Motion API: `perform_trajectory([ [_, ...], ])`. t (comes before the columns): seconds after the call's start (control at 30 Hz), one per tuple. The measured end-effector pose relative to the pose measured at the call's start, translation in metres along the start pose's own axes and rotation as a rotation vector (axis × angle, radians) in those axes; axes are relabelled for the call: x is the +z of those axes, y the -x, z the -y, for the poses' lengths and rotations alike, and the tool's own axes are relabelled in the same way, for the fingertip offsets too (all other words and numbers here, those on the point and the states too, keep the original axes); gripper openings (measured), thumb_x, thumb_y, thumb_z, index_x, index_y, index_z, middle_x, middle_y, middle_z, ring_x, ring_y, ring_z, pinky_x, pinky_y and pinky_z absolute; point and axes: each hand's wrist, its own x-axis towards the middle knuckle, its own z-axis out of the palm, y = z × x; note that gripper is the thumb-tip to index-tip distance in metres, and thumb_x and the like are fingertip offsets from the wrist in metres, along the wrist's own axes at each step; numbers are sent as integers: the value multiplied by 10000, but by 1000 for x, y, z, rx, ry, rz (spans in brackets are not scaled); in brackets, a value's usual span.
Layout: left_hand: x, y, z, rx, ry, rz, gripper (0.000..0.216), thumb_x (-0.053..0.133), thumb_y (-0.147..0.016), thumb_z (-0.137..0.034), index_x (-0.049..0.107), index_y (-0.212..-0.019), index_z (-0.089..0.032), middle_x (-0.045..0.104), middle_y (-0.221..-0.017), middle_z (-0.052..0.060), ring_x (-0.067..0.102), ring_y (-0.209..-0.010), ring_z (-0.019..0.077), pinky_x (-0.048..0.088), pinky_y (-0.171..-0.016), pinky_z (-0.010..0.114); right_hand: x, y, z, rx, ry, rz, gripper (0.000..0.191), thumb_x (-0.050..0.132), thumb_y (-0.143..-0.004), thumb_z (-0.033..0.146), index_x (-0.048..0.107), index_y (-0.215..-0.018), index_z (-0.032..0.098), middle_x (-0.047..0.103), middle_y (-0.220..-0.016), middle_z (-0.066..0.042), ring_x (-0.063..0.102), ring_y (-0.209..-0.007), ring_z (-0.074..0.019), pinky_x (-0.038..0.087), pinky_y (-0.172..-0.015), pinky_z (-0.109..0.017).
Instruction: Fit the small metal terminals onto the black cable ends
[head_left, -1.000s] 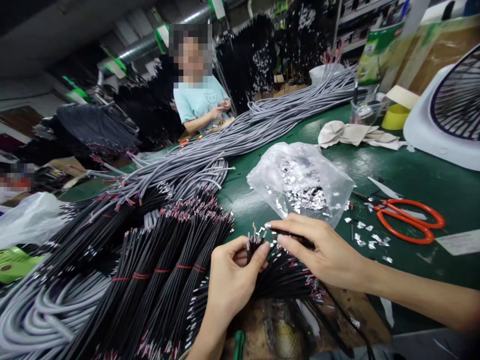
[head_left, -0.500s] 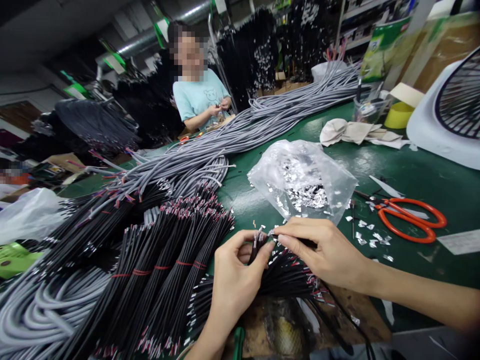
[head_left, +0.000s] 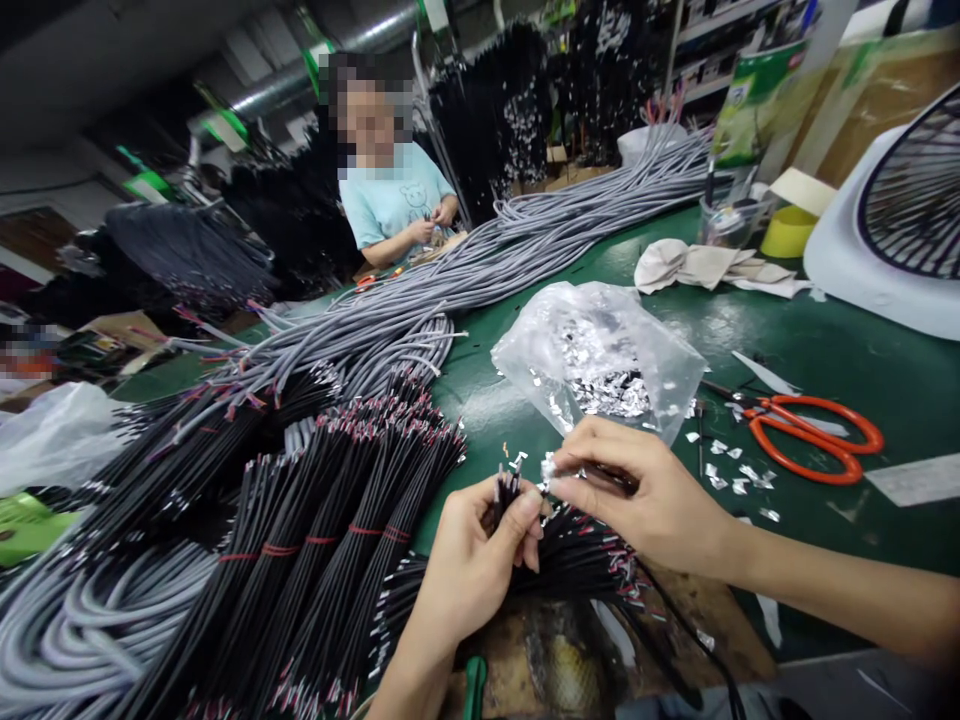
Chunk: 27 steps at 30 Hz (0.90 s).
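Note:
My left hand [head_left: 469, 570] is closed around a small bunch of black wires [head_left: 504, 492], holding their stripped tips upright near the table's front edge. My right hand [head_left: 637, 500] pinches one black wire [head_left: 604, 478] with a small silver terminal [head_left: 548, 468] at its tip, just right of the bunch. More loose black wires [head_left: 592, 560] fan out beneath both hands. A clear plastic bag of silver terminals [head_left: 600, 365] lies just beyond my right hand on the green table [head_left: 825, 350].
Tied bundles of black wires [head_left: 322, 540] and long grey cables [head_left: 420, 300] fill the left half. Orange scissors [head_left: 810, 435] and scattered terminals [head_left: 739, 475] lie to the right, a white fan [head_left: 892, 230] far right, crumpled cloth [head_left: 705, 265] behind. Another person [head_left: 397, 195] works across the table.
My right hand has lifted slightly and drawn its single wire a little away from the bunch. The left hand keeps its grip, shifted a bit lower.

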Motion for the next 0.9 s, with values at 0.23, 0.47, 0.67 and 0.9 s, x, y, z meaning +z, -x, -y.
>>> perform_trajectory([
  [0.23, 5, 2, -2, 15, -97, -61, 187, 638, -736, -234, 508, -633, -147, 512, -511, -41, 473, -478, 84, 375, -495, 189, 3, -1, 2, 106, 6, 76, 166, 524, -832, 150, 517, -666, 152, 503, -668, 11, 456, -623, -103, 356, -561, -225],
  [0.47, 0, -2, 4, 61, -219, -228, 187, 672, -712, -268, 553, -631, -149, 558, -561, -32, 503, -536, 108, 387, -516, 198, 3, 1, 8, 55, 68, -1, 225, 491, -849, 197, 505, -627, 158, 481, -615, 10, 443, -570, -99, 352, -511, -216],
  [0.67, -10, 0, 3, 13, -153, -78, 194, 579, -799, -286, 673, -841, -122, 675, -776, 47, 603, -760, 193, 464, -666, 252, -1, 7, -5, -241, 372, 89, 174, 512, -820, 176, 641, -934, 162, 633, -711, -39, 562, -613, -136, 395, -556, -244],
  [0.9, -6, -2, -2, -47, -101, -137, 157, 621, -760, -262, 657, -786, -111, 616, -627, 9, 574, -545, 117, 472, -535, 204, -4, 1, -7, 70, 494, 206, 85, 608, -754, 184, 686, -780, 205, 695, -699, -26, 629, -613, -163, 416, -533, -238],
])
